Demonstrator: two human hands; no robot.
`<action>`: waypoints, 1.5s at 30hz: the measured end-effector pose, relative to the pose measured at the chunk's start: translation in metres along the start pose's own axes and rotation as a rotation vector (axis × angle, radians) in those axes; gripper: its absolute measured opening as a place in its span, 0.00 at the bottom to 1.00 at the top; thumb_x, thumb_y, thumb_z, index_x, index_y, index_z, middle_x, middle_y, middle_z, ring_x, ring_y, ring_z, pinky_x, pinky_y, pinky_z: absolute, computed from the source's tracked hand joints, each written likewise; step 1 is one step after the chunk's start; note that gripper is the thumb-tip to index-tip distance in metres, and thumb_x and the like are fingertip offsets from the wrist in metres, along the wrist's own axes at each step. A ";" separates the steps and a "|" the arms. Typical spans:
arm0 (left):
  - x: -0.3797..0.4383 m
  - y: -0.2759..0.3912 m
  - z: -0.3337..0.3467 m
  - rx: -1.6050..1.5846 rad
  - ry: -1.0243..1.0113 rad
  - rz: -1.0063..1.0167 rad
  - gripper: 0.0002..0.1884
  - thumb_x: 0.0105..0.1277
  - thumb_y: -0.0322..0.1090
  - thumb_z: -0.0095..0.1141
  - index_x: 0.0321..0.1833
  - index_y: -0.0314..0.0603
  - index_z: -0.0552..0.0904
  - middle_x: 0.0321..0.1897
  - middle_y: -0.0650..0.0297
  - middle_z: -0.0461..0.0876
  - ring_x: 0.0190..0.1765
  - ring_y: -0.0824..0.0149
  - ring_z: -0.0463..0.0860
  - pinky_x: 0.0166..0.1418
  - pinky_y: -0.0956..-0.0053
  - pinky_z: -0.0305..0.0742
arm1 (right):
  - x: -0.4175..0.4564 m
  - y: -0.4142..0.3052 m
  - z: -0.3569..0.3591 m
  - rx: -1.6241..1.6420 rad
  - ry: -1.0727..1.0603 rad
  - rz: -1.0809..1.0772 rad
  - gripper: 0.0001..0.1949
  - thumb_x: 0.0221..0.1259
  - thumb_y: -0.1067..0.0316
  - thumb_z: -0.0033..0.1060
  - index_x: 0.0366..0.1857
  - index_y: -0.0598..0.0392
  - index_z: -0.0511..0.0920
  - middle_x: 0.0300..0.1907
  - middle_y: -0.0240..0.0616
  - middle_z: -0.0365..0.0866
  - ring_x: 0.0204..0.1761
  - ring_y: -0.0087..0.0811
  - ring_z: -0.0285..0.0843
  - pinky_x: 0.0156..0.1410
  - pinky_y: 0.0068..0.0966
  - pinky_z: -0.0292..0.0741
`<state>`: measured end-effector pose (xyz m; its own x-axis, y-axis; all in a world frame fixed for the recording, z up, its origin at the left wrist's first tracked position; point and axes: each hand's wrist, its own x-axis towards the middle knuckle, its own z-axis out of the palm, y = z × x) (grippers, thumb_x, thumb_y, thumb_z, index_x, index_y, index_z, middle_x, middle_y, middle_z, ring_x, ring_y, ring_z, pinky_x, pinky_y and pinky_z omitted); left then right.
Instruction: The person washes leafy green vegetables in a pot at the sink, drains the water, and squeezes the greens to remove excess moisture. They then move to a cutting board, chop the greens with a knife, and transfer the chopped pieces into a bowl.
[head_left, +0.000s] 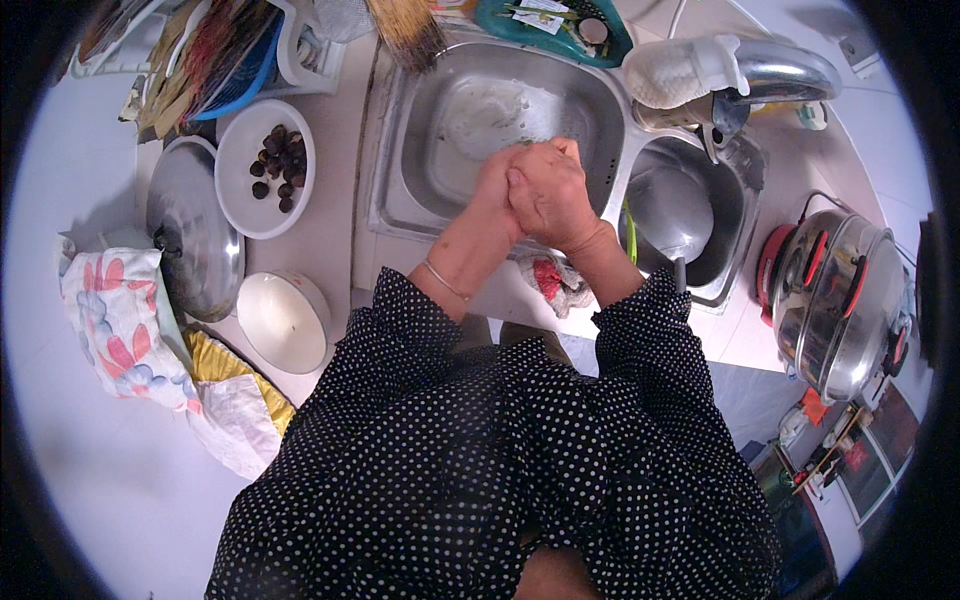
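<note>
My left hand (499, 184) and my right hand (553, 191) are clasped together over the near part of the larger stainless steel sink basin (420, 150). The right hand covers much of the left, and whether anything lies between the palms is hidden. Some green bits show just beyond the fingers. A little water and pale residue lie on the basin floor. Below my right wrist, a crumpled red and white cloth (551, 281) rests at the counter's near edge. A cloth-covered faucet (682, 71) stands at the upper right, above the smaller basin.
The smaller basin (731, 255) holds a metal bowl (670, 212). At left are a white bowl (229, 199) of dark round pieces, a metal lid (195, 259) and a cream bowl (283, 322). A teal basket (502, 30) and a bristle brush (409, 34) lie behind; a steamer pot (825, 300) stands right.
</note>
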<state>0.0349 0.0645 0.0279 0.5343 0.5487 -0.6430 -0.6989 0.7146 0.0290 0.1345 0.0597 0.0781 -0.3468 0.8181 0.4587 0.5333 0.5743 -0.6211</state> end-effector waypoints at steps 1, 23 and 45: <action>0.006 -0.001 -0.015 -0.003 -0.054 0.024 0.12 0.68 0.40 0.42 0.35 0.42 0.77 0.29 0.63 0.77 0.35 0.66 0.81 0.42 0.71 0.78 | 0.000 -0.001 0.000 -0.002 -0.024 -0.017 0.02 0.46 0.68 0.58 0.22 0.50 0.75 0.28 0.35 0.78 0.34 0.38 0.77 0.48 0.36 0.66; 0.052 -0.011 -0.085 0.321 -0.370 0.293 0.16 0.68 0.40 0.38 0.45 0.38 0.76 0.44 0.57 0.79 0.46 0.60 0.79 0.54 0.65 0.76 | -0.024 0.025 0.036 0.065 -0.114 0.206 0.14 0.51 0.52 0.57 0.34 0.49 0.80 0.37 0.46 0.81 0.41 0.37 0.80 0.50 0.40 0.71; -0.031 0.016 0.009 1.236 0.352 0.998 0.22 0.67 0.46 0.48 0.56 0.36 0.74 0.54 0.52 0.76 0.57 0.58 0.74 0.63 0.64 0.65 | -0.010 0.016 0.032 1.722 0.534 1.396 0.18 0.70 0.50 0.44 0.39 0.56 0.73 0.39 0.45 0.78 0.44 0.41 0.78 0.53 0.43 0.76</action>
<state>0.0116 0.0624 0.0550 -0.1221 0.9850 -0.1216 0.1972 0.1441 0.9697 0.1221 0.0612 0.0435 -0.1488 0.6896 -0.7088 -0.8642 -0.4391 -0.2458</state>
